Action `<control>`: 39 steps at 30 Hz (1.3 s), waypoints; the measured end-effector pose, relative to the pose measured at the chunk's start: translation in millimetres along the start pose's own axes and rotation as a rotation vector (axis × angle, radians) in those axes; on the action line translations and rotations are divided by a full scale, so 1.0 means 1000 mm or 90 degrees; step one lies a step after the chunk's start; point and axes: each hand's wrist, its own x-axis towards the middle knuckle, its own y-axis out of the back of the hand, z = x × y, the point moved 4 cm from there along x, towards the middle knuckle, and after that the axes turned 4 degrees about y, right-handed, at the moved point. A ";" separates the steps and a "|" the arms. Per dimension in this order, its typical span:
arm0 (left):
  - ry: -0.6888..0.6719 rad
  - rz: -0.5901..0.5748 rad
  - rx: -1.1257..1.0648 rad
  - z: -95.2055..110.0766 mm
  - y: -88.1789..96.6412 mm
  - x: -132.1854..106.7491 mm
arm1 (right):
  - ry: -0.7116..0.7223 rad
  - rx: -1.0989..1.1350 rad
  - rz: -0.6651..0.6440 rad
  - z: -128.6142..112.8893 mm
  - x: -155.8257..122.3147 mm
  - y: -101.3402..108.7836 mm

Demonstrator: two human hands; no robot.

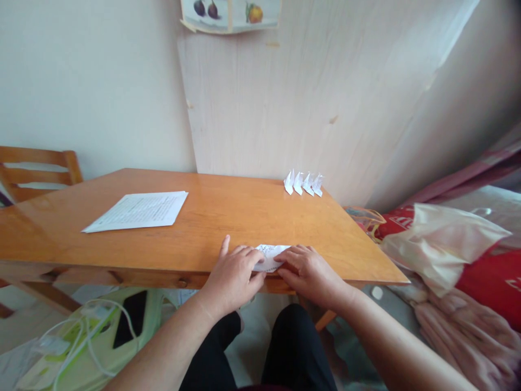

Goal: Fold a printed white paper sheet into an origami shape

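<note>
A small folded sheet of printed paper (270, 256) lies at the front edge of the wooden table, between my hands. My left hand (237, 270) grips its left end, thumb below and most fingers on top, one finger sticking up. At the right end, my right hand (306, 271) pinches the paper with its fingers bent over it. My fingers hide both ends of the paper. Farther back, near the right rear corner, several folded white paper figures (298, 183) stand in a row.
A stack of printed sheets (140, 210) rests on the left of the wooden table (220, 217). Left of it is a wooden chair (38, 168). Below left, a black phone (130, 319) and white cables lie on a green surface. Bags (439, 239) and cloth crowd the right side.
</note>
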 end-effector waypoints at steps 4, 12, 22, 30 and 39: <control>0.002 0.011 0.004 0.001 -0.001 -0.001 | 0.010 0.013 -0.016 0.003 0.003 0.000; 0.005 0.028 0.006 0.001 -0.003 0.000 | 0.030 0.000 -0.012 0.002 0.007 0.002; 0.014 0.036 0.005 0.003 -0.002 0.000 | 0.034 0.008 -0.012 0.008 0.007 -0.003; 0.033 0.048 0.013 0.002 -0.006 -0.003 | 0.002 -0.021 -0.009 0.007 0.009 0.000; 0.056 0.065 -0.011 -0.001 -0.007 -0.002 | -0.051 -0.032 -0.010 0.021 0.023 -0.010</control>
